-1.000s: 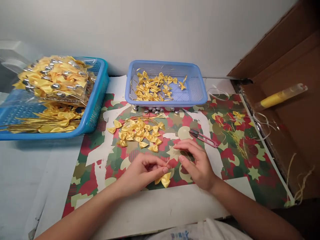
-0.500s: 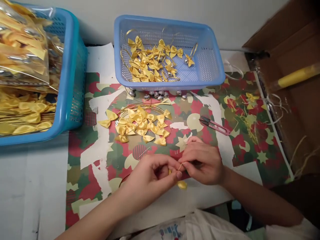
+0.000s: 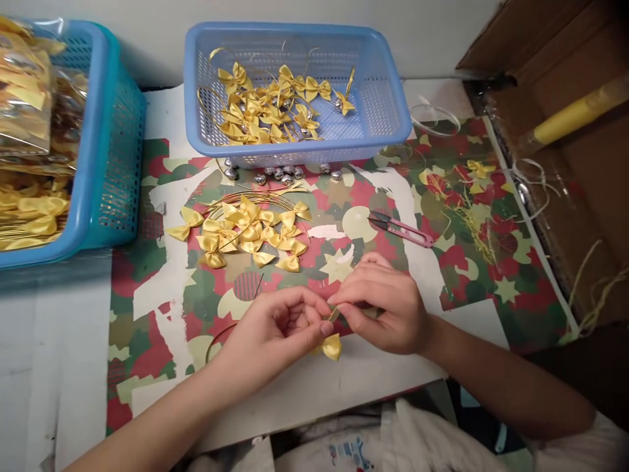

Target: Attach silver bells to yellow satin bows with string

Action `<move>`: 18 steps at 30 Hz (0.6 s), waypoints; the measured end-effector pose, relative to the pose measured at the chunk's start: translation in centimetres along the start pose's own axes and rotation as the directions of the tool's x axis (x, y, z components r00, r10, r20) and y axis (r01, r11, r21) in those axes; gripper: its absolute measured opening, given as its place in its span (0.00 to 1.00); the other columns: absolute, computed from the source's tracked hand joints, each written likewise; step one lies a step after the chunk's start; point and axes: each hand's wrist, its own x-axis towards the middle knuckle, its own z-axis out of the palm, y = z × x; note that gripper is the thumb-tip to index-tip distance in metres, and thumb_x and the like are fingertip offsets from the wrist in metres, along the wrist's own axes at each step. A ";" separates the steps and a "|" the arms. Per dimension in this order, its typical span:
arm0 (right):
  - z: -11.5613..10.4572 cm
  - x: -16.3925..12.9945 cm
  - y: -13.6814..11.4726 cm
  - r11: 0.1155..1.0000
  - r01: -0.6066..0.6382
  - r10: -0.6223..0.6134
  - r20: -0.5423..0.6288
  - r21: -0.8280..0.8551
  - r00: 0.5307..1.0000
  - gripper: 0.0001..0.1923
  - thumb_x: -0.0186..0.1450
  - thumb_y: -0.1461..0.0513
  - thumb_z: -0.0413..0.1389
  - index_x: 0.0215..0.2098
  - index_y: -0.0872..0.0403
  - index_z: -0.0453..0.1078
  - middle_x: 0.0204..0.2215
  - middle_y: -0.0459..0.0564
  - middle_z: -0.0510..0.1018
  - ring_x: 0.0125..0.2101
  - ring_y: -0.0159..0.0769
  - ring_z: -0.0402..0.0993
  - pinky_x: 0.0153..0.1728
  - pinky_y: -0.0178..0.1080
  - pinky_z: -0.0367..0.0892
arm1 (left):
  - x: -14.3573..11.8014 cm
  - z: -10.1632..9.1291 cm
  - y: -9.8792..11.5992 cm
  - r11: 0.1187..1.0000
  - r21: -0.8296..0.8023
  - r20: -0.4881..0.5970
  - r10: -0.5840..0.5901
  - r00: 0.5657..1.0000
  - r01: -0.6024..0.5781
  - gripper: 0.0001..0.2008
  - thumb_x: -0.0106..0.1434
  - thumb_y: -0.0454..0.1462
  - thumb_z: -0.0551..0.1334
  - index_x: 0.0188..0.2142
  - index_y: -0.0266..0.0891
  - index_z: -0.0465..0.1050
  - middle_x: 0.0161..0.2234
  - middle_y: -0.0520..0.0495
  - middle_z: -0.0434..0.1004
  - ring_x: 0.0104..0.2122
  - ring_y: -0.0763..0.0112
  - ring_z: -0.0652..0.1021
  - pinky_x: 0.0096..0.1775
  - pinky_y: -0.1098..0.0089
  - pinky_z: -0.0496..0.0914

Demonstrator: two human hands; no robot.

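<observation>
Yellow bow [image 3: 332, 346] hangs just under the meeting fingertips, near the mat's front edge. Left hand [image 3: 275, 331] curls, thumb and forefinger pinching it; right hand [image 3: 388, 305], knuckles up, nips its gold wire [image 3: 333, 315]. Loose bows [image 3: 250, 233] and snips [image 3: 400, 229] lie beyond.

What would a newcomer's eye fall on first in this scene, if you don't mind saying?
Probably the heap of yellow bows on the bright patterned paper at centre, with more bows in the blue basket behind. Nearer the camera, the left hand and right hand meet over a single yellow bow.
</observation>
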 end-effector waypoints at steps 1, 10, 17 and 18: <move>0.0 0.0 0.0 1.000 0.001 -0.001 0.003 0.000 1.000 0.07 0.62 0.68 0.53 0.29 0.53 0.70 0.23 0.43 0.78 0.25 0.28 0.72 0.33 0.39 0.59 | 0.0 0.0 -0.1 1.000 0.001 0.000 -0.001 1.000 0.001 0.10 0.57 0.41 0.66 0.31 0.36 0.71 0.20 0.56 0.64 0.21 0.80 0.63 0.23 0.78 0.58; 0.2 -0.2 -0.3 1.000 0.006 -0.006 0.007 -0.030 1.000 0.07 0.63 0.68 0.52 0.29 0.53 0.70 0.23 0.43 0.78 0.24 0.29 0.72 0.32 0.39 0.58 | 0.0 -0.1 -0.3 0.999 0.011 -0.051 0.036 0.998 -0.035 0.13 0.57 0.44 0.66 0.27 0.36 0.71 0.22 0.52 0.70 0.22 0.77 0.68 0.25 0.76 0.62; -0.1 -0.1 -0.4 0.999 -0.001 0.001 0.000 -0.041 1.000 0.07 0.62 0.69 0.52 0.29 0.54 0.69 0.23 0.44 0.79 0.23 0.30 0.71 0.31 0.40 0.57 | 0.0 -0.3 -0.2 0.996 0.028 -0.062 0.081 0.995 -0.079 0.13 0.59 0.44 0.64 0.27 0.35 0.71 0.23 0.52 0.69 0.24 0.78 0.67 0.25 0.76 0.60; -0.2 -0.1 -0.4 0.999 -0.004 0.004 0.008 -0.041 1.000 0.07 0.62 0.69 0.52 0.29 0.53 0.70 0.23 0.44 0.79 0.23 0.30 0.71 0.31 0.40 0.57 | 0.0 -0.3 -0.2 0.996 0.029 -0.068 0.085 0.994 -0.083 0.13 0.59 0.44 0.64 0.28 0.36 0.70 0.24 0.52 0.69 0.24 0.77 0.67 0.25 0.76 0.60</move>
